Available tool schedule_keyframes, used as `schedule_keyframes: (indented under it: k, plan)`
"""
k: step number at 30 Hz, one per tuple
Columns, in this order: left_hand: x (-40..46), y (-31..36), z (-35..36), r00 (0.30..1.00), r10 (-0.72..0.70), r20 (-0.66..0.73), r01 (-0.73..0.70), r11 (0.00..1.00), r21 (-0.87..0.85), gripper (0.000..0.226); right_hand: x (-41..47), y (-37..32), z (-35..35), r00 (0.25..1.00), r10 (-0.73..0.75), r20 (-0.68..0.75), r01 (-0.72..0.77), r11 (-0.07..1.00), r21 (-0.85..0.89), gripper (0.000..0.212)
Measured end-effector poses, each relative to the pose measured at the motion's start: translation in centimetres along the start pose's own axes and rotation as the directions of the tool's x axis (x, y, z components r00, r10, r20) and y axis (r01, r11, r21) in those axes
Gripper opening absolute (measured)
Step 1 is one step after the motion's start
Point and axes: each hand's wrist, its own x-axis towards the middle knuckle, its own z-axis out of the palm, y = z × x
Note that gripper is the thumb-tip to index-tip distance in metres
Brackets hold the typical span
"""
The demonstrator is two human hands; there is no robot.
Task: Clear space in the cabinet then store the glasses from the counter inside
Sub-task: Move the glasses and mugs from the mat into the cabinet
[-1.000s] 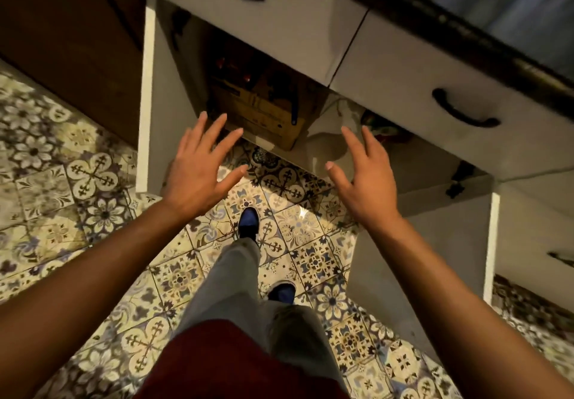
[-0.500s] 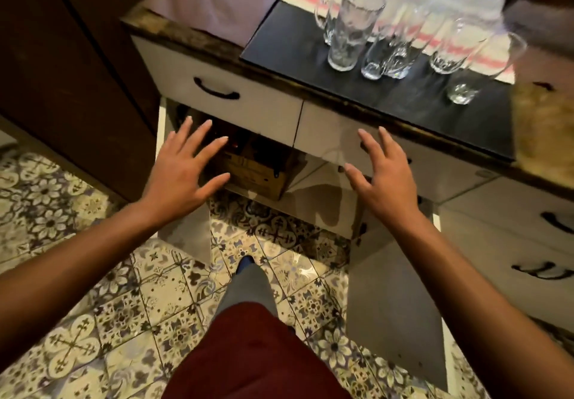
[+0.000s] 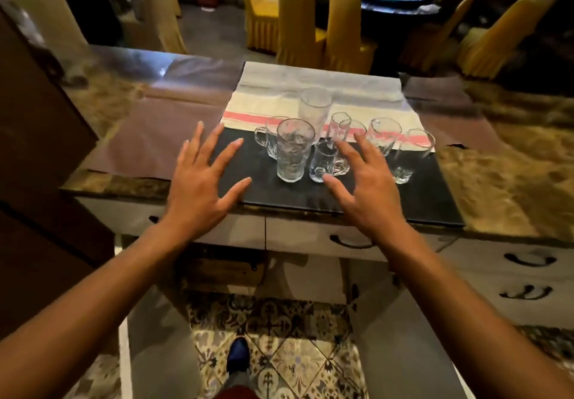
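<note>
While both arms are stretched out over the counter (image 3: 512,181), the left hand (image 3: 198,187) and the right hand (image 3: 369,193) are held well apart, fingers spread and palms down, with nothing gripped in either. The glasses (image 3: 292,153) are grouped upright on a black mat (image 3: 435,199) and a striped cloth (image 3: 357,88) on the counter; the cluster is seen between the two hands, and the right hand's fingers overlap the nearest small glass (image 3: 323,162) in the view, though contact cannot be judged. A handled mug (image 3: 270,137) is set at the left of the group. Below the counter edge, the cabinet (image 3: 236,271) is seen open, with a cardboard box inside. Patterned floor tiles (image 3: 279,352) are visible underneath.
</note>
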Motion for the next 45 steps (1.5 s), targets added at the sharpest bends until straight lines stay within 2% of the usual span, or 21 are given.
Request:
schedule_keyframes:
  k: [6,12,16,20,23,28,36,41,45]
  plan:
    - [5.4,-1.7,1.1,0.999,0.047,0.027,-0.043,0.990,-0.138,0.070,2.8,-2.0,0.1,0.992,0.093,-0.090,-0.087,0.994,0.066,0.068]
    - [8.4,-2.0,3.1,0.998,0.043,0.048,-0.028,0.959,-0.283,0.069,3.9,-2.5,-0.6,0.975,0.180,-0.128,-0.166,0.980,0.112,0.066]
    - [9.7,-2.1,4.3,0.998,0.010,0.056,0.011,0.933,-0.361,0.067,4.5,-1.5,-0.8,0.975,0.182,-0.125,-0.170,0.980,0.101,0.065]
    - [10.7,-2.2,5.0,0.994,-0.068,0.082,0.094,0.918,-0.385,0.071,6.1,0.8,-1.2,0.974,0.176,-0.142,-0.161,0.981,0.110,0.062]
    - [10.5,-0.9,5.6,0.995,-0.020,0.098,0.056,0.925,-0.375,0.076,8.0,2.9,-0.8,0.978,0.158,-0.133,-0.141,0.982,0.129,0.059]
    - [9.6,2.7,6.9,0.987,-0.084,0.135,0.126,0.933,-0.337,0.081,10.5,6.2,0.5,0.992,0.118,-0.034,-0.109,0.974,0.198,0.060]
    - [9.4,5.3,8.0,0.973,-0.208,0.102,0.230,0.929,-0.291,0.083,11.8,9.3,2.1,0.997,0.003,0.082,-0.027,0.956,0.293,0.060]
    - [10.0,5.7,8.6,0.974,-0.202,0.106,0.222,0.947,-0.232,0.079,11.5,9.8,3.7,0.990,-0.024,0.138,-0.015,0.961,0.276,0.067]
    - [10.3,5.6,9.4,0.973,-0.220,0.073,0.232,0.930,-0.285,0.072,10.8,10.1,5.1,0.990,0.036,0.134,-0.078,0.942,0.326,0.076]
